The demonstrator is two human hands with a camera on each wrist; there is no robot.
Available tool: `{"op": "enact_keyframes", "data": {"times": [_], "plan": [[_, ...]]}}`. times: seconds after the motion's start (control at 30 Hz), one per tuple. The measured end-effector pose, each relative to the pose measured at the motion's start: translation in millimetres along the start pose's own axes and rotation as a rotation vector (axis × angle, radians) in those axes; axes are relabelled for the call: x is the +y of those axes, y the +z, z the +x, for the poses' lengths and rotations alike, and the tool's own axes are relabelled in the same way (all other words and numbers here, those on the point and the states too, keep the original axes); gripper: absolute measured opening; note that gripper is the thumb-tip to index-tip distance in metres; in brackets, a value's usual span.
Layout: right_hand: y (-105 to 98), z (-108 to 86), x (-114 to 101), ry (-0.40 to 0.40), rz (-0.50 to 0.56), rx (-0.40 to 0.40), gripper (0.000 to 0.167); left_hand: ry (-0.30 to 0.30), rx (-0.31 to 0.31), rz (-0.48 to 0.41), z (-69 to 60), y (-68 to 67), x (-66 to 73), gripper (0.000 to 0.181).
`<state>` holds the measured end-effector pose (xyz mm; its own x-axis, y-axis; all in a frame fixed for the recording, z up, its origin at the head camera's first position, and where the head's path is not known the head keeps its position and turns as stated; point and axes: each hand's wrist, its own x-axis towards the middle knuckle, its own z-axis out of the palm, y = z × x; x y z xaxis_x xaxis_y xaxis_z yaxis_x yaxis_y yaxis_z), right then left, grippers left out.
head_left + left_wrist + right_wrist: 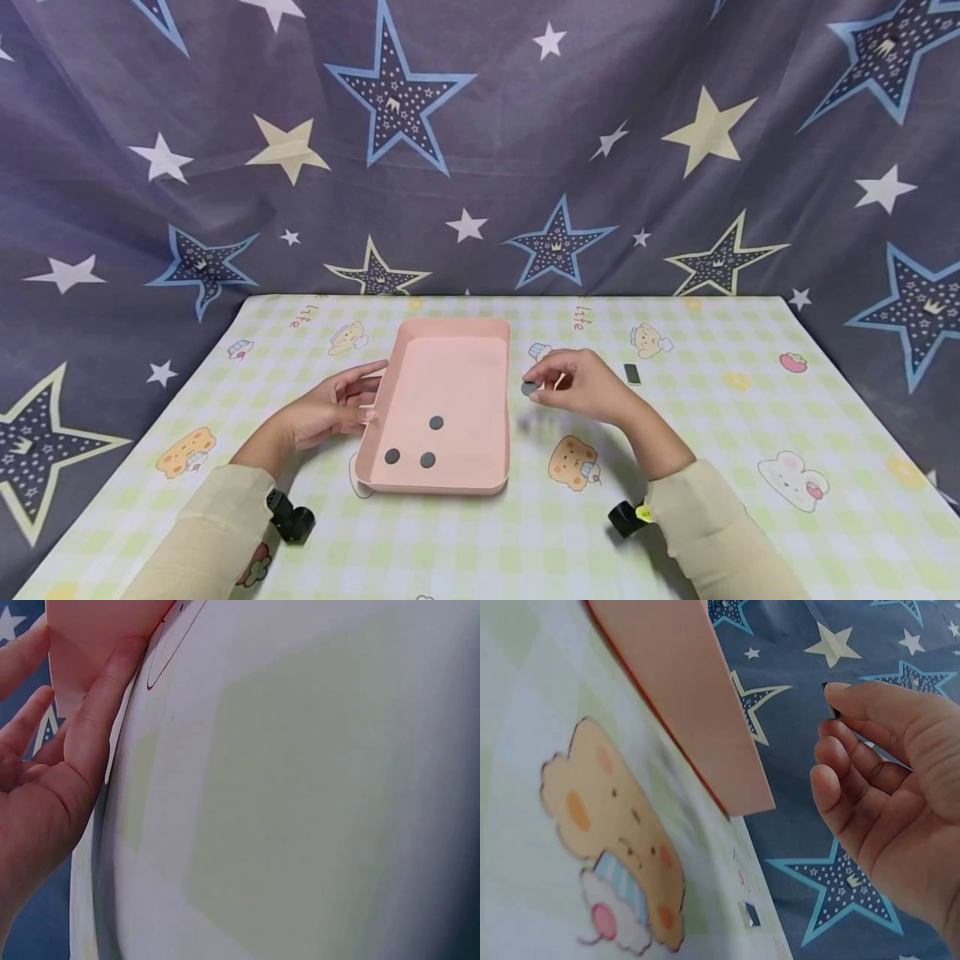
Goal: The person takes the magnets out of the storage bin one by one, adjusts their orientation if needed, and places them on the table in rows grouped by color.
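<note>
A pink rectangular tray [457,329] lies on the table with three small dark grey discs in its near half, one of them the upper disc [437,423]. Against the tray's left side rests my left hand [333,408], its thumb and fingers extended; the left wrist view shows them touching the outer wall [82,645]. Right of the tray, above the cloth, my right hand [581,385] pinches another dark grey disc [529,388] between thumb and fingertips. That disc appears edge-on in the right wrist view, with the other fingers loosely bent.
Beyond the right hand, a small dark rectangular piece [632,374] lies on the table. The checked tablecloth [675,525] carries printed cartoon figures. A star-patterned curtain [480,150] hangs behind the table's far edge. Each wrist wears a small black camera [291,517].
</note>
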<state>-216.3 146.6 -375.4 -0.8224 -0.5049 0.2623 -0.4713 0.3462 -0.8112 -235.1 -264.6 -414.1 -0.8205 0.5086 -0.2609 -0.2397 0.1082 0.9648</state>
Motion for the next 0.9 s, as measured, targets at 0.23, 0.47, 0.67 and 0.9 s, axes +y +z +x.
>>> {"op": "enact_keyframes", "data": {"times": [0.23, 0.47, 0.67, 0.9], "plan": [[-1, -2.7, 12, 0.033, 0.021, 0.017, 0.018, 0.006, -0.009, -0.006, -0.4, -0.4, 0.0, 0.086], [1, -2.2, 19, 0.079, -0.005, -0.007, 0.016, 0.008, -0.011, -0.007, -1.0, -0.5, -0.8, 0.085], [4, -2.4, 29, 0.132, -0.04, 0.007, 0.015, 0.005, -0.008, -0.011, -0.4, -1.1, -1.5, 0.085], [7, -3.8, 39, 0.167, -0.045, 0.007, 0.014, 0.007, -0.014, -0.009, 0.2, -1.0, -1.4, 0.086]]}}
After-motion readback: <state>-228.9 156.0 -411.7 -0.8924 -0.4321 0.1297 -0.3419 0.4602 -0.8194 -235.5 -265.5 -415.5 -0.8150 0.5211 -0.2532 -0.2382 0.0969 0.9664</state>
